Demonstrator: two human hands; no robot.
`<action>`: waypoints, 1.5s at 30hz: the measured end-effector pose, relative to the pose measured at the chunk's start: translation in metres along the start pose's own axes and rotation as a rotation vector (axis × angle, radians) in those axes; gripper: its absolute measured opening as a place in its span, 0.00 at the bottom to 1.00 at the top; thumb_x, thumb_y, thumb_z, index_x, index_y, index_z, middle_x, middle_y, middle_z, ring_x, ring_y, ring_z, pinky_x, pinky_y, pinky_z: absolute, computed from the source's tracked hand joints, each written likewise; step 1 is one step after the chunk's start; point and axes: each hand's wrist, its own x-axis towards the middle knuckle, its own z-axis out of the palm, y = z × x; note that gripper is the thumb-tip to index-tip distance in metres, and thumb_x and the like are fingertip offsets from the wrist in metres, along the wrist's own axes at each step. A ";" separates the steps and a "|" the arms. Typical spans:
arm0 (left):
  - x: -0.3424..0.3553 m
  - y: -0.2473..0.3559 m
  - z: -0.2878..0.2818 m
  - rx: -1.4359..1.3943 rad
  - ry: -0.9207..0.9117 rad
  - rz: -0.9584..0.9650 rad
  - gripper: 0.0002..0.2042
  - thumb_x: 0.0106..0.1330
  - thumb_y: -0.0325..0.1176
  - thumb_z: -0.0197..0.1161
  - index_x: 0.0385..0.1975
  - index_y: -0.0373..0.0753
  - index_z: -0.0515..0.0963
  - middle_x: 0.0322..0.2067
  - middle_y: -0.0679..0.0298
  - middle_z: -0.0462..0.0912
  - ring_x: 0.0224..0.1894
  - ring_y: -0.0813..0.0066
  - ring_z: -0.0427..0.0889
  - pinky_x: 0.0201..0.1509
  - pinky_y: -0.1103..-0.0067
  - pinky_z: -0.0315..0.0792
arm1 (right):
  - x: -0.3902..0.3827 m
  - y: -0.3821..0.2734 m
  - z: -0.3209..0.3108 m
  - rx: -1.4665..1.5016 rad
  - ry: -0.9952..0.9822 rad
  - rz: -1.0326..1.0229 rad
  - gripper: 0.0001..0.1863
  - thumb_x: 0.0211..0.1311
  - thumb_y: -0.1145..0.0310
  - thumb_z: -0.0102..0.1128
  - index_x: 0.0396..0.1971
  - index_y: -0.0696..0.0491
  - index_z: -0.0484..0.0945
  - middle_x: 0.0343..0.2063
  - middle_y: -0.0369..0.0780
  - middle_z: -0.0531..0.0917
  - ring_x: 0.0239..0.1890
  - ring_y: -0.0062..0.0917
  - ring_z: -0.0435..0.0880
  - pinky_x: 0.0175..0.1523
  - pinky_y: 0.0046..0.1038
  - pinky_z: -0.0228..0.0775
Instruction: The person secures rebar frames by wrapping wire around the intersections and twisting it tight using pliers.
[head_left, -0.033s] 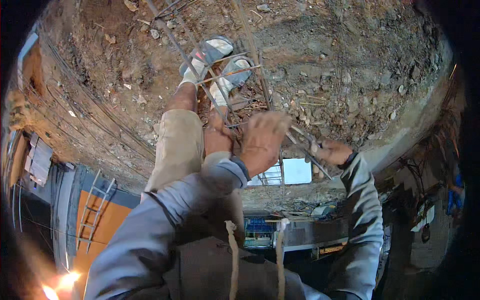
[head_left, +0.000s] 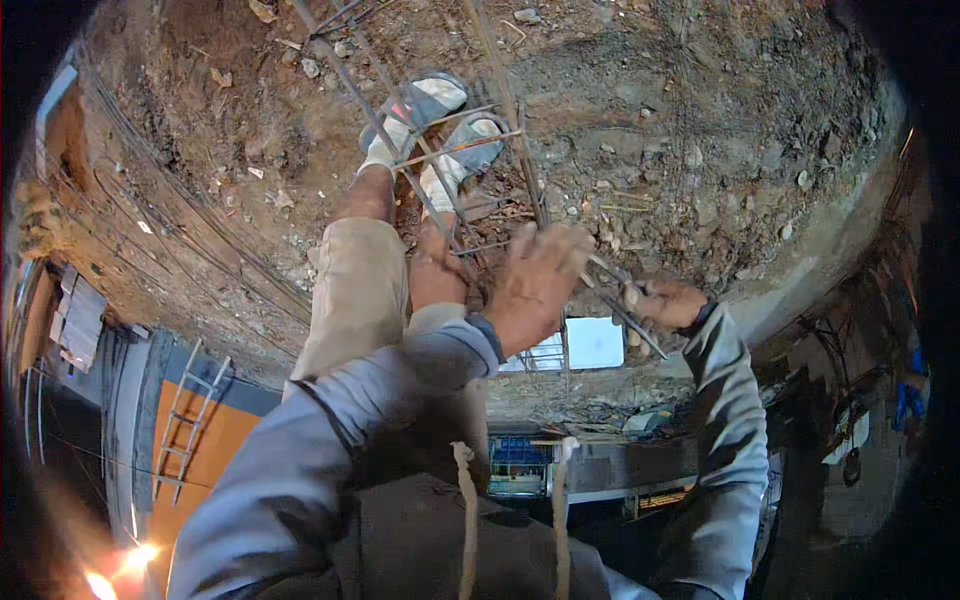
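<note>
The work centres on a cage of thin metal bars, which slants from the top of the view down to the person's hands, its bars passing in front of the lower legs. At least 3 long bars show, linked by crosspieces at the shoes, with another crosspiece close to the left hand. In that upper stretch the frame looks assembled, so I would judge that part done; whether each crossing is fastened is too small to tell. The stretch by the hands seems to be where the work is in hand, and how much is left cannot be counted, since the left hand covers part of it.

Just right of the cage, the right hand has its fingers curled around a slim metal tool, apparently pincers. The left hand is blurred, fingers stretched toward the tool; I cannot tell whether it grips anything thin or touches a bar.

Farther out, 2 grey-and-white shoes stand on rough, stony soil. Long thin rods lie along the left, unattached to the cage as far as I can see. A bright white panel shows below the hands, and a ladder leans at lower left
</note>
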 end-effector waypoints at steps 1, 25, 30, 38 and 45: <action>0.000 0.002 0.010 0.003 -0.002 -0.004 0.25 0.51 0.26 0.53 0.53 0.36 0.65 0.55 0.55 0.65 0.57 0.59 0.64 0.61 0.57 0.50 | 0.002 0.002 -0.002 0.164 -0.087 0.046 0.33 0.57 0.38 0.46 0.29 0.59 0.74 0.18 0.43 0.81 0.17 0.26 0.80 0.23 0.26 0.72; 0.057 0.017 0.069 -0.135 0.004 0.168 0.14 0.45 0.31 0.60 0.35 0.41 0.74 0.28 0.61 0.76 0.37 0.64 0.76 0.46 0.69 0.67 | -0.013 0.021 -0.019 0.022 0.114 0.177 0.33 0.46 0.39 0.61 0.26 0.62 0.77 0.16 0.46 0.80 0.19 0.28 0.81 0.27 0.31 0.73; 0.084 0.011 0.056 -0.188 -0.285 -0.034 0.12 0.43 0.31 0.59 0.30 0.37 0.78 0.22 0.51 0.79 0.27 0.57 0.81 0.33 0.62 0.74 | -0.007 0.007 0.027 -1.118 1.044 -0.150 0.29 0.44 0.49 0.65 0.39 0.57 0.73 0.33 0.47 0.76 0.38 0.36 0.77 0.45 0.38 0.65; 0.079 0.019 0.051 -0.117 -0.341 0.040 0.13 0.42 0.30 0.59 0.31 0.38 0.78 0.29 0.55 0.80 0.36 0.61 0.79 0.54 0.63 0.64 | 0.023 0.020 0.001 -0.984 0.772 0.122 0.18 0.43 0.60 0.61 0.33 0.56 0.78 0.34 0.45 0.80 0.38 0.40 0.78 0.45 0.37 0.67; 0.057 0.031 0.066 -0.040 0.139 0.126 0.15 0.52 0.28 0.55 0.41 0.38 0.72 0.37 0.60 0.74 0.44 0.65 0.72 0.56 0.62 0.58 | 0.012 0.004 -0.043 -0.500 -0.003 0.265 0.31 0.38 0.41 0.68 0.27 0.59 0.80 0.23 0.46 0.82 0.27 0.32 0.82 0.33 0.30 0.72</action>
